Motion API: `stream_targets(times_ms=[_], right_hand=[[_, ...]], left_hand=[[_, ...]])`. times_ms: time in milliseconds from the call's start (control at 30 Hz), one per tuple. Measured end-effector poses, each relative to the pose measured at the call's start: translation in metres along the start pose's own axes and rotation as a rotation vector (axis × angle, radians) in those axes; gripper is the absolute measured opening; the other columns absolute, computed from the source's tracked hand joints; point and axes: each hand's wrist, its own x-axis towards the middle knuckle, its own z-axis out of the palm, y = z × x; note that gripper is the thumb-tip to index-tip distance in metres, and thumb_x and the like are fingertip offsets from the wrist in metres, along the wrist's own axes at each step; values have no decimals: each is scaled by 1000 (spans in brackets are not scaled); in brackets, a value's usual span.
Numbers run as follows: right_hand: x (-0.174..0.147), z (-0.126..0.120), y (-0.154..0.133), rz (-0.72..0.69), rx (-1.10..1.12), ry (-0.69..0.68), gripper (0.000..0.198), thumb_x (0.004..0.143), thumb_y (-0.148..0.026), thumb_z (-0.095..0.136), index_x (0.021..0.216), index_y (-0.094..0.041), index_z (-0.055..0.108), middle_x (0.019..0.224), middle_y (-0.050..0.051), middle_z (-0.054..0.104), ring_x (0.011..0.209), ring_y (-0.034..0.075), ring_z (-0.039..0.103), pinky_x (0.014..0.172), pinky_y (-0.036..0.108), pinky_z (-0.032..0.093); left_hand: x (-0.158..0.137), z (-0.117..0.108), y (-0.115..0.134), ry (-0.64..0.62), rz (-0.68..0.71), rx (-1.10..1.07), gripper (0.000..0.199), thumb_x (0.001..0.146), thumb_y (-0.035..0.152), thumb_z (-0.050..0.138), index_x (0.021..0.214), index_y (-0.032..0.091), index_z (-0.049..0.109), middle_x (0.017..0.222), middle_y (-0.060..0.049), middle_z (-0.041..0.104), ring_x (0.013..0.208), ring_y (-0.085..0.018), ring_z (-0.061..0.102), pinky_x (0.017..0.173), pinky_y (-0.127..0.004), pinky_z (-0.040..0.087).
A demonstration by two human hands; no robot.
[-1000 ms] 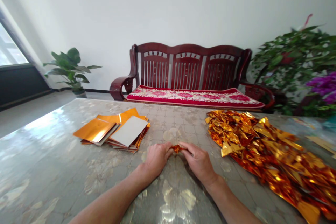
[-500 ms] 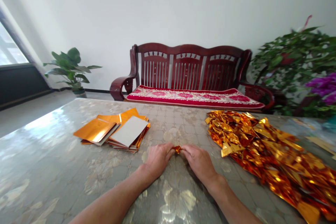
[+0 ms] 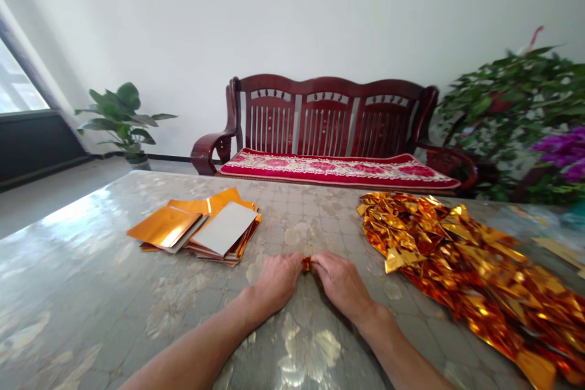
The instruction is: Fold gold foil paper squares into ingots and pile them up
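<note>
Between my two hands, over the middle of the table, is a small piece of shiny orange-gold foil paper. My left hand pinches its left side, and my right hand grips its right side with fingers curled in. Most of the piece is hidden by the fingers, so its shape cannot be made out. Left of my hands lies a loose stack of gold foil sheets, with a white-backed sheet face up on top. A large heap of folded gold foil pieces spreads to the right.
The table has a glossy, flower-patterned cover. Behind it stands a dark red wooden bench with a red floral cushion. A potted plant is at the left; leafy plants and clear plastic are at the right.
Both hands have shifted very slightly, drawing closer around the foil piece, and less of it shows. The stack and the heap have stayed put.
</note>
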Motion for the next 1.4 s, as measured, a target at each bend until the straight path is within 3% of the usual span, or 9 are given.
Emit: stream_targets(times_ms=[567,1000,1233,1400], right_hand=[[-1,6,-17,40,-119,-9,25,94,-14,44,78,-22,61,72,1,69,69,15,64,63,24,37],[-8,12,-25,24,-119,120,29,92,-13,42,72,-21,61,67,3,69,62,14,65,60,25,35],[1,4,-7,27,-130,65,18,94,-17,52,98,-25,68,90,2,77,82,17,71,68,23,45],[0,4,-2,41,-174,102,27,91,-17,59,116,-24,61,107,4,75,92,20,71,76,28,51]], left_hand=[[-8,0,9,-59,26,112,24,96,17,34,101,17,58,87,-11,73,82,-27,72,69,-32,49],[-15,1,16,-58,25,84,23,95,16,36,101,16,58,86,-11,73,82,-26,72,70,-32,51],[-4,-9,-1,33,6,87,22,99,22,38,98,21,60,92,-7,73,87,-22,71,69,-27,47],[-1,-10,-8,83,-25,60,27,101,28,38,93,23,63,93,-4,71,87,-19,69,68,-25,43]])
